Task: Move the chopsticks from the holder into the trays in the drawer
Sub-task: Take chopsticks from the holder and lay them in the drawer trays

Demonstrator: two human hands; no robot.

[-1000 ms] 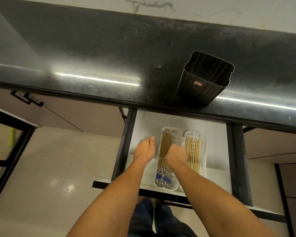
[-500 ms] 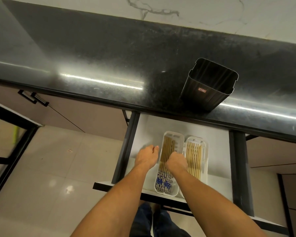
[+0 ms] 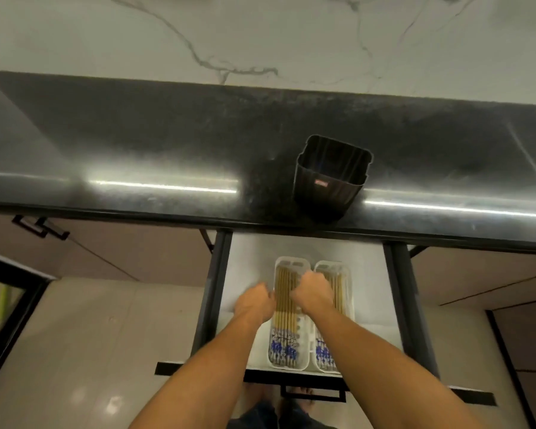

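Two white trays lie side by side in the open drawer (image 3: 372,292). The left tray (image 3: 304,365) and the right tray (image 3: 350,305) each hold several wooden chopsticks (image 3: 283,317) with blue-patterned ends. My left hand (image 3: 256,300) is curled against the left tray's left rim. My right hand (image 3: 313,292) is curled over the seam between the two trays, at the left tray's right rim. Both sets of fingertips are hidden under the hands. The black ribbed holder (image 3: 331,184) stands on the dark counter above the drawer, and its inside looks dark and bare.
The black counter (image 3: 167,144) overhangs the back of the drawer, with a marble wall behind. Dark drawer rails run down both sides. Closed cabinet fronts flank the drawer, and a cream tiled floor (image 3: 90,335) lies at the left. My feet show below the drawer front.
My left hand's fingers have curled in and shifted right against the left tray's rim. My right hand has stayed curled at the tray. The view has tilted up towards the wall.
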